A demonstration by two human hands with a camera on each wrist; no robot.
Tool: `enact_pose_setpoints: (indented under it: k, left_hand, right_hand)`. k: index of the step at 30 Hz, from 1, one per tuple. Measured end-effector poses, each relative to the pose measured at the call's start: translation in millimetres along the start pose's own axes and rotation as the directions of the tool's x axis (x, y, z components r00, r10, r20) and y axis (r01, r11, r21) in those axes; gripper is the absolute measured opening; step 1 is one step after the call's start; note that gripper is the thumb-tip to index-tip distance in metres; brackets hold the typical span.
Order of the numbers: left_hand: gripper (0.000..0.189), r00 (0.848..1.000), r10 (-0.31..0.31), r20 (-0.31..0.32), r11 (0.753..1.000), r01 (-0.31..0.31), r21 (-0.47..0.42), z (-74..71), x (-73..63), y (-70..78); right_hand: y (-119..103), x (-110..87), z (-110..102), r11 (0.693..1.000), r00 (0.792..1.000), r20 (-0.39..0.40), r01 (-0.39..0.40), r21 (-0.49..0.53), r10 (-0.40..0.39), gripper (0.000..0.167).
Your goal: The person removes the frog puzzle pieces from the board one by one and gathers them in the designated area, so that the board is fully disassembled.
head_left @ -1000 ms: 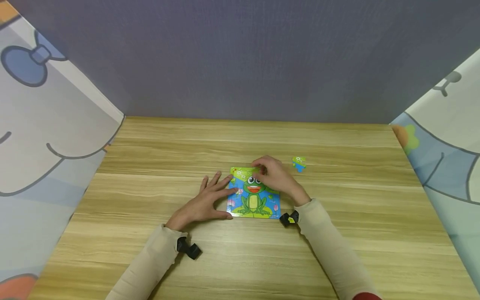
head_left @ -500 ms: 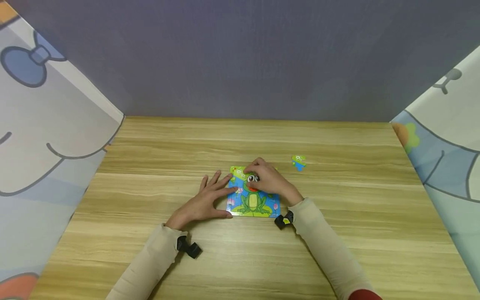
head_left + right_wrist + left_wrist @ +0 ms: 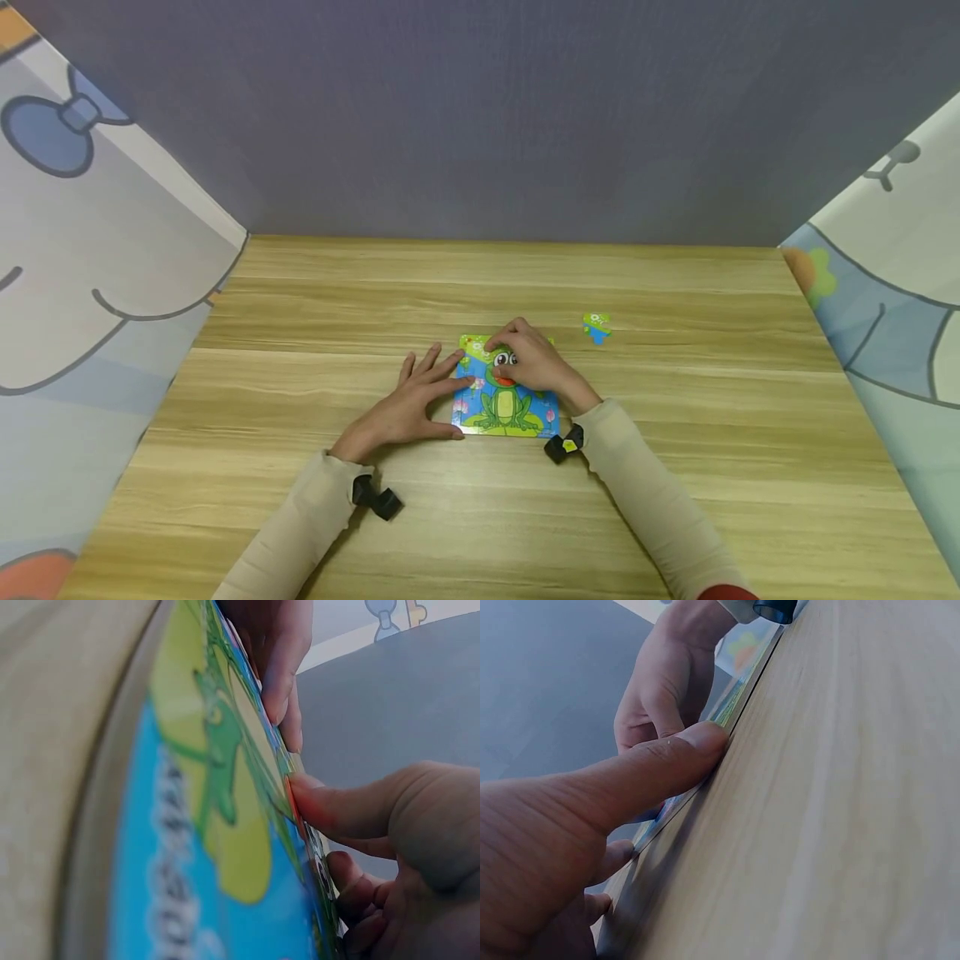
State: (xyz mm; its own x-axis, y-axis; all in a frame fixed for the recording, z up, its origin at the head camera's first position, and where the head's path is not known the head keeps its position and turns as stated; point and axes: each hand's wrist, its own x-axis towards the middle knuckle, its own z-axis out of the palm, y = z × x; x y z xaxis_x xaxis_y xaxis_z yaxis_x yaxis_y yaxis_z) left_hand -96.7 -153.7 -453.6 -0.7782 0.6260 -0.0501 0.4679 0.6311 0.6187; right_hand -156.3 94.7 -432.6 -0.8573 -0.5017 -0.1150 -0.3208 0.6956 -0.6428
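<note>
A square frog jigsaw puzzle (image 3: 506, 408) lies flat on the wooden table, green and blue around a smiling frog. My left hand (image 3: 411, 406) rests at its left side with spread fingers, the thumb by the lower left corner and fingertips over the left edge. Over the frog's head, my right hand (image 3: 534, 360) bends its thumb and forefinger down onto the puzzle, the two tips apart around the eyes. In the right wrist view the thumb (image 3: 330, 802) touches the surface near the red mouth. Whether a piece is pinched there is hidden.
One loose puzzle piece (image 3: 597, 327), green and blue with a white flower, lies beyond the puzzle to the right. A grey panel (image 3: 510, 125) stands along the table's back edge. Printed cartoon panels (image 3: 112, 250) flank both sides.
Across the puzzle, my right hand has shifted left, from the right of the frog's face to over its eyes and mouth. The left hand and the loose piece stay in place.
</note>
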Motion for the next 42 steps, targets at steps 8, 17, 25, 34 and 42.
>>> enact_pose_setpoints:
  k: [8,17,25,34,42]
  left_hand:
    - [0.079,1.0,-0.002,-0.004,1.0,0.002,0.0,-0.2,-1.5,-0.1]
    - [0.079,1.0,-0.006,-0.005,1.0,0.006,0.004,-0.2,-0.9,-0.1]
    - [0.078,1.0,-0.001,-0.008,1.0,0.001,0.002,-0.5,-0.8,-0.2]
    - [0.079,1.0,-0.001,-0.006,1.0,0.001,-0.012,-0.3,-1.1,-0.1]
    - [0.079,1.0,-0.004,-0.004,1.0,0.004,-0.017,0.0,-1.1,-0.6]
  right_hand:
    - [1.3,0.6,2.1,1.0,1.0,-0.027,0.007,0.019,-0.006,0.03]
    - [-0.3,-1.2,0.2,0.999,0.997,-0.065,0.032,0.033,-0.03,0.034]
    - [5.1,-5.6,-7.6,0.978,0.995,-0.06,0.089,0.19,-0.079,0.045]
    - [15.6,-10.3,-22.3,0.965,0.996,-0.033,0.089,0.246,-0.083,0.039]
    - [22.3,-13.7,-29.2,0.972,0.997,-0.024,0.07,0.225,-0.067,0.021]
